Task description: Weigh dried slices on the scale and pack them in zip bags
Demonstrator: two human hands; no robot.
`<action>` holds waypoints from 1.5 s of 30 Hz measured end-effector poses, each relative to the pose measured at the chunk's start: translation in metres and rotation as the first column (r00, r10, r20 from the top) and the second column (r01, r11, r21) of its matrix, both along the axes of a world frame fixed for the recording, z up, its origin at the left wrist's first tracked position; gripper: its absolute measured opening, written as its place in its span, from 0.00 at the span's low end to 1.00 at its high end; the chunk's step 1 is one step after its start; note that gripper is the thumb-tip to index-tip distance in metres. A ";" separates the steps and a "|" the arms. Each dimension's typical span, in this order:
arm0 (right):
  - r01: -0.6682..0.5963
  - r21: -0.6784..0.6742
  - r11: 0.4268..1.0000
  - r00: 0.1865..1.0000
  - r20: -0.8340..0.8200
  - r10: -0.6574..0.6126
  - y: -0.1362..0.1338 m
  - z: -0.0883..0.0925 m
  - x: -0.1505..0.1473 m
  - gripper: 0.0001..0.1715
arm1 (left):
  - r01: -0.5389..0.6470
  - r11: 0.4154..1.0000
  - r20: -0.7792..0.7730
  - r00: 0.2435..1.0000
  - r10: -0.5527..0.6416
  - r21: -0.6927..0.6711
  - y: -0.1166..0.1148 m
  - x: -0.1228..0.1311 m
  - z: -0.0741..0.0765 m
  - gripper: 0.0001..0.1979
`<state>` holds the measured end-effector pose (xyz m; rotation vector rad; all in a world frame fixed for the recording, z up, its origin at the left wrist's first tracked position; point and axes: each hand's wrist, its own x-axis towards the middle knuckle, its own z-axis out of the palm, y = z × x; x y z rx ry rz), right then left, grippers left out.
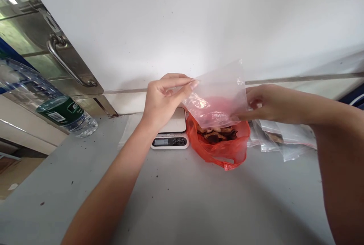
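Observation:
Between my hands a clear plastic bag is held up, tilted, above a red plastic bag. My left hand pinches its left corner between thumb and fingers. At the right edge of the clear bag, my right hand grips it, fingertips partly behind the plastic. Brown dried slices lie inside the opened red bag. Just left of it stands a white digital scale, its display reading about 0.0, with part of the plate hidden behind my left hand.
Several clear zip bags, some with brown pieces, lie at the right. A large water bottle with a green label stands at the left, near a metal door handle. Dark crumbs dot the grey table; a white wall rises behind.

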<state>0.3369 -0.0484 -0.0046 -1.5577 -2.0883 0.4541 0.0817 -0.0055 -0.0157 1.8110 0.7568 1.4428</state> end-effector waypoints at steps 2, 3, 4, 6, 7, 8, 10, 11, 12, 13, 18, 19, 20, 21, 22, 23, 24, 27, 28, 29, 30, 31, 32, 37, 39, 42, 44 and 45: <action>-0.046 -0.088 0.995 0.997 0.064 0.052 0.000 0.001 0.000 0.28 | -0.016 1.000 -0.017 1.000 0.016 0.003 0.001 -0.001 0.001 0.06; -0.057 -0.109 0.992 0.995 0.073 0.065 0.000 0.003 -0.001 0.27 | -0.029 1.000 -0.024 0.999 0.029 0.007 0.002 -0.003 0.002 0.06; -0.045 -0.083 0.996 0.998 0.034 0.048 -0.002 0.005 -0.003 0.25 | -0.042 0.999 -0.033 0.999 0.042 0.011 0.004 -0.006 0.003 0.06; 0.008 -0.056 0.998 0.998 -0.068 -0.012 -0.005 0.009 -0.007 0.24 | -0.059 0.998 -0.078 0.995 0.059 0.010 0.007 -0.014 0.005 0.03; 0.035 -0.060 0.998 0.991 -0.124 -0.042 -0.006 0.010 -0.011 0.24 | -0.065 0.998 -0.114 0.991 0.064 0.003 0.008 -0.019 0.007 0.04; 0.051 -0.065 0.997 0.981 -0.185 -0.062 -0.008 0.011 -0.014 0.24 | -0.068 0.998 -0.156 0.986 0.066 -0.007 0.010 -0.023 0.008 0.06; 0.049 -0.065 0.997 0.952 -0.297 -0.066 -0.008 0.011 -0.022 0.26 | -0.061 0.998 -0.228 0.972 0.052 -0.033 0.012 -0.030 0.008 0.09; 0.040 -0.063 0.997 0.935 -0.350 -0.059 -0.008 0.009 -0.026 0.27 | -0.050 0.998 -0.246 0.969 0.037 -0.045 0.013 -0.032 0.007 0.12; 0.030 -0.065 0.997 0.915 -0.400 -0.054 -0.007 0.008 -0.031 0.27 | -0.035 0.998 -0.249 0.968 0.020 -0.054 0.014 -0.033 0.006 0.16; 0.025 -0.076 0.997 0.896 -0.441 -0.056 -0.006 0.005 -0.036 0.27 | -0.022 0.998 -0.244 0.970 0.006 -0.062 0.014 -0.032 0.004 0.20; 0.093 -0.118 0.989 0.793 -0.592 -0.145 -0.001 -0.005 -0.060 0.26 | -0.063 0.998 -0.218 0.974 0.057 -0.021 0.016 -0.032 -0.003 0.24; 0.109 -0.119 0.987 0.772 -0.615 -0.159 0.000 -0.007 -0.064 0.26 | -0.066 0.998 -0.239 0.969 0.065 0.004 0.017 -0.035 -0.003 0.22; 0.121 -0.125 0.985 0.754 -0.634 -0.173 0.001 -0.008 -0.067 0.26 | -0.063 0.998 -0.263 0.962 0.069 0.031 0.019 -0.039 -0.003 0.21; 0.125 -0.139 0.982 0.740 -0.646 -0.185 0.002 -0.009 -0.069 0.26 | -0.062 0.997 -0.281 0.957 0.075 0.055 0.021 -0.043 -0.003 0.21; 0.118 -0.159 0.980 0.735 -0.650 -0.194 0.003 -0.010 -0.072 0.27 | -0.066 0.995 -0.287 0.954 0.084 0.071 0.024 -0.049 -0.003 0.22; 0.094 -0.184 0.978 0.742 -0.642 -0.192 0.004 -0.010 -0.075 0.27 | -0.076 0.994 -0.282 0.955 0.094 0.076 0.026 -0.055 -0.003 0.22; 0.055 -0.210 0.976 0.761 -0.624 -0.177 0.005 -0.011 -0.078 0.28 | -0.088 0.994 -0.271 0.957 0.105 0.072 0.029 -0.062 -0.003 0.23; -0.041 -0.217 0.975 0.814 -0.574 -0.093 0.012 -0.013 -0.092 0.27 | -0.131 0.991 -0.260 0.956 0.136 0.038 0.039 -0.087 -0.005 0.23; -0.032 -0.180 0.983 0.822 -0.565 -0.077 0.016 -0.013 -0.098 0.25 | -0.148 0.989 -0.279 0.949 0.150 0.029 0.042 -0.097 -0.006 0.23; 0.004 -0.123 0.992 0.828 -0.555 -0.073 0.020 -0.014 -0.106 0.23 | -0.173 0.985 -0.307 0.937 0.168 0.013 0.045 -0.108 -0.007 0.24; 0.056 -0.046 0.997 0.837 -0.542 -0.072 0.024 -0.015 -0.115 0.19 | -0.209 0.978 -0.341 0.920 0.193 -0.009 0.049 -0.119 -0.009 0.24; 0.104 0.048 0.993 0.854 -0.517 -0.064 0.029 -0.017 -0.125 0.15 | -0.267 0.962 -0.371 0.900 0.230 -0.053 0.052 -0.132 -0.010 0.23; 0.126 0.150 0.981 0.882 -0.469 -0.042 0.033 -0.018 -0.137 0.11 | -0.337 0.932 -0.399 0.878 0.262 -0.130 0.054 -0.145 -0.012 0.21; -0.220 0.418 0.882 0.973 0.157 0.169 0.043 -0.030 -0.206 0.16 | -0.531 0.635 -0.565 0.806 0.175 -0.561 0.054 -0.198 -0.028 0.29; -0.394 0.271 0.878 0.860 0.447 0.248 0.042 -0.038 -0.230 0.22 | -0.481 0.578 -0.533 0.841 0.092 -0.659 0.052 -0.207 -0.035 0.33; -0.524 0.011 0.851 0.666 0.628 0.402 0.039 -0.052 -0.253 0.23 | -0.446 0.571 -0.511 0.858 0.053 -0.689 0.053 -0.210 -0.043 0.31; -0.537 -0.059 0.841 0.630 0.635 0.446 0.038 -0.060 -0.259 0.19 | -0.425 0.604 -0.538 0.843 -0.008 -0.675 0.058 -0.210 -0.047 0.27; -0.535 -0.071 0.842 0.630 0.631 0.453 0.037 -0.063 -0.259 0.18 | -0.413 0.634 -0.562 0.826 -0.042 -0.654 0.060 -0.209 -0.049 0.26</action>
